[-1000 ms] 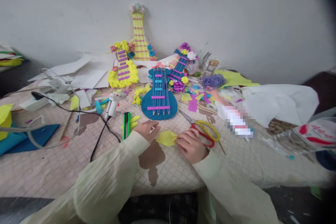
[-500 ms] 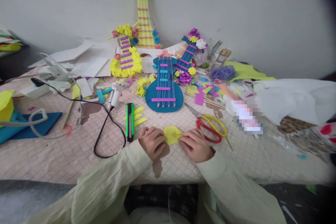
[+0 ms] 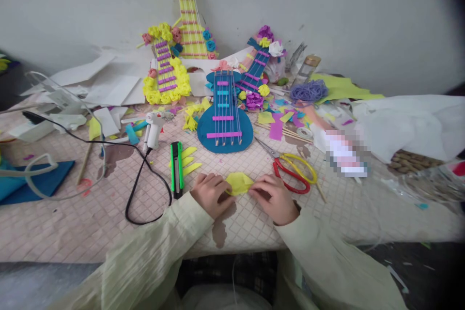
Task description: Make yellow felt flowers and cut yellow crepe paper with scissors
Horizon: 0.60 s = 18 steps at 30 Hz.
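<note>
Both my hands pinch a small piece of yellow paper [image 3: 239, 183] just above the table's near side. My left hand [image 3: 211, 194] is closed on its left edge, and my right hand [image 3: 274, 197] grips its right edge between thumb and fingers. Right behind the paper lies a blue paper guitar [image 3: 207, 128] with purple bars and strings. A green box cutter [image 3: 177, 169] lies to the left of my left hand, beside several yellow paper strips [image 3: 189, 161]. Scissors with red and yellow handles [image 3: 296, 172] rest close behind my right hand.
A white glue gun [image 3: 153, 128] stands at left, its black cord [image 3: 127, 203] looping across the tablecloth. Decorated yellow [image 3: 189, 34] and blue guitars [image 3: 257, 69] lean along the wall. Purple yarn [image 3: 308, 91], paper scraps [image 3: 276, 128] and a white bag [image 3: 417, 126] crowd the right.
The camera view has shifted slightly. Both hands keep hold of the yellow paper in nearly the same place, with the fingers shifting a little on it.
</note>
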Available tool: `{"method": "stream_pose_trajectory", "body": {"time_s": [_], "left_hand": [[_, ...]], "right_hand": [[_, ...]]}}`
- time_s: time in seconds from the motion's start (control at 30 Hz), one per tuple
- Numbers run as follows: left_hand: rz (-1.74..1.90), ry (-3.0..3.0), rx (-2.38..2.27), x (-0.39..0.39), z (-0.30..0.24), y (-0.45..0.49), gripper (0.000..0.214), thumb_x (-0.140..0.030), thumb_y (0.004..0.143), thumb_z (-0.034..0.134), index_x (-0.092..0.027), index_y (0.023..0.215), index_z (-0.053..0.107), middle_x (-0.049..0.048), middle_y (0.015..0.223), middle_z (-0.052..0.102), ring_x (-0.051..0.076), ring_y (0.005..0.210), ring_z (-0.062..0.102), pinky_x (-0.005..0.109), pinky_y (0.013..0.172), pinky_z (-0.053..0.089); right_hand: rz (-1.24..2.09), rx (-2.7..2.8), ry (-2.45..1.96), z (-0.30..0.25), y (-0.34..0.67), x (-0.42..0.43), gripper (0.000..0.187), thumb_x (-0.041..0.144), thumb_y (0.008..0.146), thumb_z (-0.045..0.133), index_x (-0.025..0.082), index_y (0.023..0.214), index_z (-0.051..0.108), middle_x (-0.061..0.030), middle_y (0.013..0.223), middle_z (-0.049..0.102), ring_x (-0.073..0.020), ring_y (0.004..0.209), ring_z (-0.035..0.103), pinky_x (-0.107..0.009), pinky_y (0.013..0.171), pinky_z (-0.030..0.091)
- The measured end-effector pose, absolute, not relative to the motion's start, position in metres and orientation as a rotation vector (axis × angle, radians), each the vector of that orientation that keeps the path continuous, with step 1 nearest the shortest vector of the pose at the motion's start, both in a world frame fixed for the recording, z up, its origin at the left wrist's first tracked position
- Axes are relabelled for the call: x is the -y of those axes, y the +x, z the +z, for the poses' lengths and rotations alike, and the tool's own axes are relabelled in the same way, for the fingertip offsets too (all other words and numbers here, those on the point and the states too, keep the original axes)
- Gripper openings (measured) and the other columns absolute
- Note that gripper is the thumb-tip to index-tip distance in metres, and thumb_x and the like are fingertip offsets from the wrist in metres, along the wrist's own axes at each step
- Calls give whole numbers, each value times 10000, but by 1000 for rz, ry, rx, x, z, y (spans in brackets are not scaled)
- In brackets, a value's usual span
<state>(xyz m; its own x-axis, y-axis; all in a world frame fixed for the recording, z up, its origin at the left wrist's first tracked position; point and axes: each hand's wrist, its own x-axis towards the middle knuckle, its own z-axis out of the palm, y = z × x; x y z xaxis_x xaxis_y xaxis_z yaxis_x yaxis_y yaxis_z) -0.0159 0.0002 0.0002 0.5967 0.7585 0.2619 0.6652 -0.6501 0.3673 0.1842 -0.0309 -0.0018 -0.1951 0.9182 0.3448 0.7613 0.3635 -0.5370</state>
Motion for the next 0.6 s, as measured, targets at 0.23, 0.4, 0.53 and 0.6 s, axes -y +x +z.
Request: {"method": "stream_pose_trajectory", "body": {"time_s": [0.23,0.4,0.53,0.6], "left_hand": [[577,2541,-1198,-2,4,-15,176,-301,766,496,-191,739,631,32,699,610,177,687,532,335,648,352],[633,2441,-1138,-4,3,-15,120,-255,725,537,-165,718,617,29,640,573,162,639,517,307,613,379],[628,2433,-1094,-5,2,-16,111,-225,732,518,-166,693,603,23,632,565,157,640,514,300,613,386],[619,2430,-1104,-5,2,-15,109,-225,732,518,-163,694,600,22,626,562,156,636,510,300,613,385]], "right_hand": [[331,1992,-1506,0,181,31,116,225,754,551,193,664,618,-29,675,585,-182,692,538,-365,662,422],[350,1987,-1516,1,180,30,95,212,736,564,192,657,614,-28,675,587,-182,701,538,-369,679,414],[361,1989,-1515,0,181,30,97,214,744,559,190,670,617,-28,687,591,-181,711,537,-367,688,407],[367,1995,-1523,0,182,30,99,211,747,554,194,674,619,-25,689,591,-181,713,536,-363,690,406]]}}
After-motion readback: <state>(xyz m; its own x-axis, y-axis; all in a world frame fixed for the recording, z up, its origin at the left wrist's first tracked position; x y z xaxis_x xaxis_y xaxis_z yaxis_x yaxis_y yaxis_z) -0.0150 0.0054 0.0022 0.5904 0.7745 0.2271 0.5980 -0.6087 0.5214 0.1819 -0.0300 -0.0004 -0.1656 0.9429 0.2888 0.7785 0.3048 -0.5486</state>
